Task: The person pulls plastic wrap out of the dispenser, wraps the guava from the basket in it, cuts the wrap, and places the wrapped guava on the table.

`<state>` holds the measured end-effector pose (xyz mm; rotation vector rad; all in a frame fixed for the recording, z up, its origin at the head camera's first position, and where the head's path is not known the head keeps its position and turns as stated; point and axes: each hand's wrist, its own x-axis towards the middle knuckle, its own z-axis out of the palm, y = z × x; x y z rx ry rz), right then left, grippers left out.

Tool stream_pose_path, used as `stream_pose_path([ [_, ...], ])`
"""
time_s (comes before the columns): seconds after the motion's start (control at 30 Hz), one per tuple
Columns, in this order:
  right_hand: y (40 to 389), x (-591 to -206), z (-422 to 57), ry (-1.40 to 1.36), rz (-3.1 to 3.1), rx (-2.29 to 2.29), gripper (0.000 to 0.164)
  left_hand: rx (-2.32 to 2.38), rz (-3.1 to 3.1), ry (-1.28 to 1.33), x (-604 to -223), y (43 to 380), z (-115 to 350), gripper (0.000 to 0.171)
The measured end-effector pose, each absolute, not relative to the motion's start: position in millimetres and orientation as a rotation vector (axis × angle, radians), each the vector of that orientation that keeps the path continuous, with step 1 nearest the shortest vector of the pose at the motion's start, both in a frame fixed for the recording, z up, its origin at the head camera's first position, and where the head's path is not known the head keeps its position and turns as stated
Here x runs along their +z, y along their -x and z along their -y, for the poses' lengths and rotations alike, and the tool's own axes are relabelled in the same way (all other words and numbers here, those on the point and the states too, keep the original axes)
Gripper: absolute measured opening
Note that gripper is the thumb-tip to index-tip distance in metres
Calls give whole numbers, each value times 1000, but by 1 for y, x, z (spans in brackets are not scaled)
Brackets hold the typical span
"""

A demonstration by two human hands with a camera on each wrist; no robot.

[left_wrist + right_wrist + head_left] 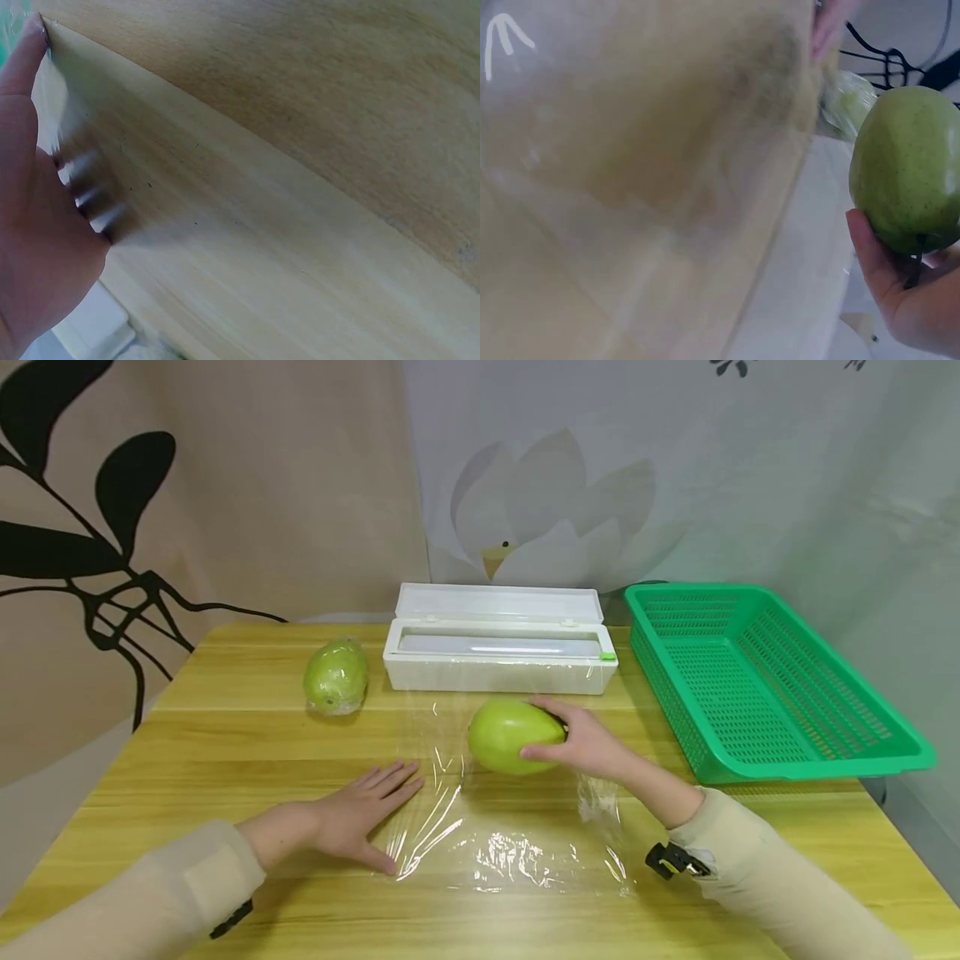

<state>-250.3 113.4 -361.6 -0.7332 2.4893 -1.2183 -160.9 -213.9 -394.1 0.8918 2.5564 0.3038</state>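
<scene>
R hand (577,742): fingers & thumb grasp a green fruit (508,737) nr its stem end.
Green fruit: held over clear film (517,852) spread on wood tbl (247,760), just in front of dispenser (495,677).
L hand (352,820): grasps nothing, fingers spread, palm down, tips at film's L edge.
Dispenser: white box, lid up, at back of tbl, clear film running from its front.
Wrapped fruit (336,679): also green, in clear wrap, on tbl L of dispenser.
Basket (825,770): green plastic, at R end of tbl.
</scene>
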Motion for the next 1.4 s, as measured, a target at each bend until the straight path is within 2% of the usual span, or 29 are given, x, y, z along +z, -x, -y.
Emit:
stream_pose_path([
  [0.27,246,-386,-97,764,-2477,-1129,78,310,-2549,-887,-395,161,213,109],
  [0.73,244,-394,-92,808,-2444,-1115,77,325,-2557,-872,-393,159,213,109],
  [1.13,242,-391,-97,875,-2491,-1000,97,420,-2579,-771,-387,165,213,111],
  [1.4,234,-387,-105,948,-2570,-901,98,500,-2582,-733,-385,165,213,112],
])
